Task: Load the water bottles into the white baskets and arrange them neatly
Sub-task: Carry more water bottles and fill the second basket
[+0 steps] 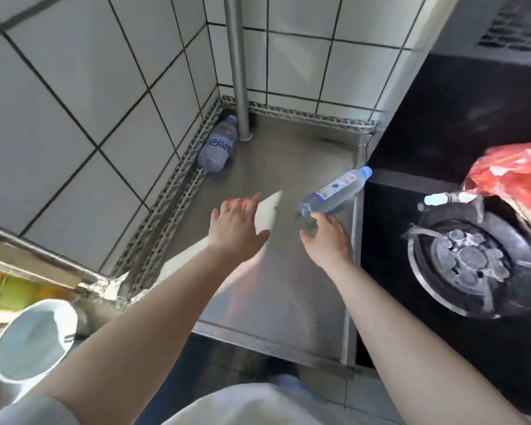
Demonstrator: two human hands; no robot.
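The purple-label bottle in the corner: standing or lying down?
Lying down. The purple-label bottle rests on its side on the steel shelf, cap toward the post.

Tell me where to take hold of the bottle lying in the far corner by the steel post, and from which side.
Grip the corner bottle around its labelled middle, coming from above and from its right. It lies on its side against the tiled wall on its left, cap toward the steel post, so only the top and right flank are free. The left hand, open and closer, seems best placed.
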